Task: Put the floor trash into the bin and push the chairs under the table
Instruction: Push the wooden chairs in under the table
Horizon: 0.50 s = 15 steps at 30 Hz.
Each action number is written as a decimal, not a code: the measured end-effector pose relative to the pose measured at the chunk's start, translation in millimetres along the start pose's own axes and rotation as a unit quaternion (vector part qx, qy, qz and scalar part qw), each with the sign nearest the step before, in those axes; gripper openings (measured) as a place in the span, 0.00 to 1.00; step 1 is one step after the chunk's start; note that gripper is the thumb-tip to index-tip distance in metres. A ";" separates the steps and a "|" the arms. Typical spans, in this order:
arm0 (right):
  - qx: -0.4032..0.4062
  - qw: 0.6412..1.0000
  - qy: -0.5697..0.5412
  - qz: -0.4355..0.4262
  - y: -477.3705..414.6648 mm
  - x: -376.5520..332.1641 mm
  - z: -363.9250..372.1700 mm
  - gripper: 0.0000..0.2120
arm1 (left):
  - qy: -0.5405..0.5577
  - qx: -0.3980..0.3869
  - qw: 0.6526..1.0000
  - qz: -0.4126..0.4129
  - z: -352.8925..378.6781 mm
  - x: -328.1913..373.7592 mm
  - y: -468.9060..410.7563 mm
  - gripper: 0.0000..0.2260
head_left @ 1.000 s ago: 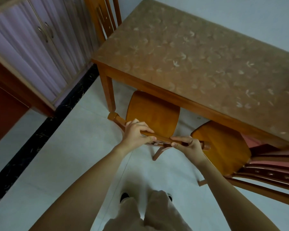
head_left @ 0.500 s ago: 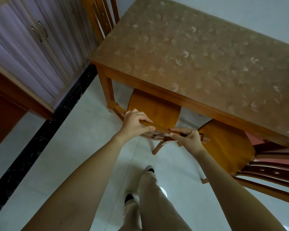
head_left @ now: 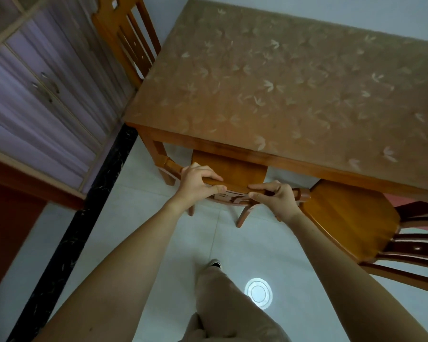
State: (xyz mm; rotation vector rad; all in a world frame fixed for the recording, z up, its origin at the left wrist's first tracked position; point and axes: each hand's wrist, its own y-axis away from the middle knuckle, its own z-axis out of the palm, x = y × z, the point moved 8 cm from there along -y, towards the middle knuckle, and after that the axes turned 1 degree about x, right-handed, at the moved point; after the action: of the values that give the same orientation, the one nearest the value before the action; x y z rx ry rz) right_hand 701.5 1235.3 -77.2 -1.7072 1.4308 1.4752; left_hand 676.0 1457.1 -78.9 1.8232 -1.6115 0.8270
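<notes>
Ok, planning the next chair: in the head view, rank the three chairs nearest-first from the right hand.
1. Held chair, gripped by the right hand.
2. Side chair, just to its right.
3. Far chair, upper left, beyond the table.

My head-worn camera faces forward and steeply down, close above the near edge of the table (head_left: 282,95).

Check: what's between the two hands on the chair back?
Head view: only a bare stretch of the chair's top rail separates the left hand and right hand; nothing else lies there.
</notes>
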 end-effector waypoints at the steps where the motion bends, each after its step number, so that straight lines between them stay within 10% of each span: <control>1: 0.002 1.000 -0.001 0.002 -4.9 -1.8 1.3 0.11 | -0.001 -0.005 1.000 -0.002 -3.0 -0.9 -5.5 0.11; 15: 0.028 0.999 0.027 0.032 -47.0 -15.9 20.2 0.09 | -0.007 -0.029 1.000 -0.002 -29.9 -28.1 -51.9 0.09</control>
State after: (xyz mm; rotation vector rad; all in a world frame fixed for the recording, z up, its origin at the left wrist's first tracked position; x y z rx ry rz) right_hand 737.0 1275.1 -81.7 -1.6943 1.5523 1.4186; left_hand 722.7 1503.9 -81.5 1.7956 -1.6234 0.7578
